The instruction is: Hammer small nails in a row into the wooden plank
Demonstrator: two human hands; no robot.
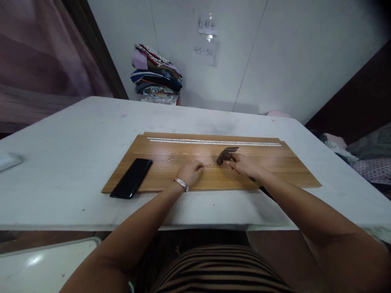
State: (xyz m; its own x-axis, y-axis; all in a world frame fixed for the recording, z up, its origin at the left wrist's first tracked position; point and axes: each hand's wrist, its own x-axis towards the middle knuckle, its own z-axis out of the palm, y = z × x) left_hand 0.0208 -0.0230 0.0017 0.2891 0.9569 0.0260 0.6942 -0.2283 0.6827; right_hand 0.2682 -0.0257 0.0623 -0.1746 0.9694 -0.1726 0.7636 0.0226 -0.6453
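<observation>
My right hand (242, 165) grips a claw hammer (226, 156) close to its head, which is low over the wooden board (275, 171). Thumb and fingertips of my left hand (190, 173) are pinched together just above the board; whatever they hold is too small or hidden to make out. Between the two hands runs a short row of small nails (210, 165) at the board's surface. Several loose nails (170, 158) lie on the board to the left of my left hand.
A black phone (132, 179) rests across the board's left front edge. Two white measuring strips (214, 142) stretch along the board's far side. The board lies on a white-covered table (67, 162). Folded cloths (157, 77) are stacked against the wall behind, below paper notes (207, 51).
</observation>
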